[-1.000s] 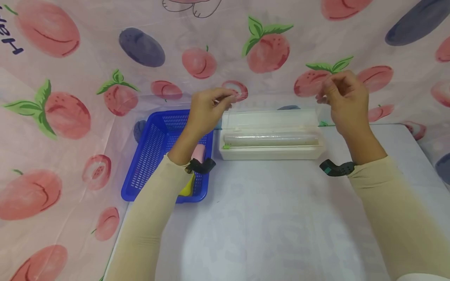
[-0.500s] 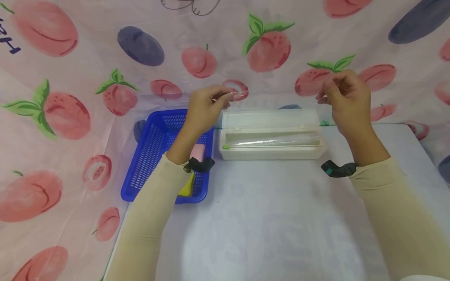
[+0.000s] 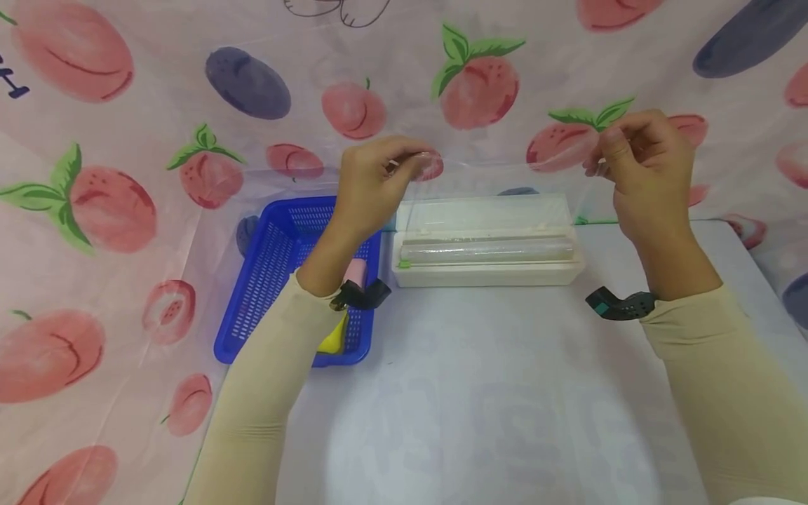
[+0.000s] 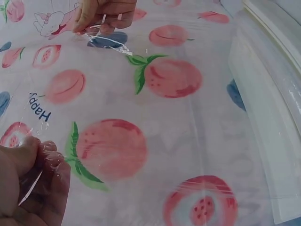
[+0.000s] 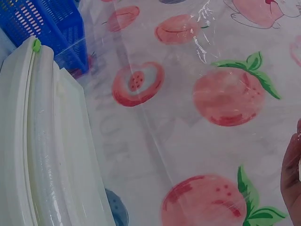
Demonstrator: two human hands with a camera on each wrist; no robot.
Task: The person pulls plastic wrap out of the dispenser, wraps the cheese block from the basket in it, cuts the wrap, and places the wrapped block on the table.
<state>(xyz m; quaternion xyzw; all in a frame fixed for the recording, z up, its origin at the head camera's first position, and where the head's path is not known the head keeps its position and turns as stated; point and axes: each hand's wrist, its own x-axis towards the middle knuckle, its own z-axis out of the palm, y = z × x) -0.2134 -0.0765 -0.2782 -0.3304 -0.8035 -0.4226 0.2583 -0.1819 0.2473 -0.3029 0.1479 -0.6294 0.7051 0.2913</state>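
A sheet of clear cling film (image 4: pixel 110 43) spans the gap between my hands, stretched above and behind its white dispenser box (image 3: pixel 489 275). My left hand (image 3: pixel 376 179) pinches one corner between thumb and fingers, above the blue basket's right side. The opposite corner is pinched by my right hand (image 3: pixel 653 165), raised past the box's right end. Inside the box lies the film roll (image 3: pixel 486 250), and its clear lid (image 3: pixel 486 212) stands open at the back. A small green slider (image 5: pixel 36 45) sits at the box's left end. Only a sliver of the right hand shows in the right wrist view.
Left of the dispenser stands a blue plastic basket (image 3: pixel 252 294) holding a pink item (image 3: pixel 355 271) and a yellow item (image 3: pixel 333 339), partly hidden by my left arm. White cloth covers the table (image 3: pixel 492 393). A fruit-print sheet (image 3: pixel 404 63) hangs behind and at the left.
My right hand has shifted right and a little up, and my left hand has risen slightly. Both keep their pinch on the cling film, which now shows more clearly between them.
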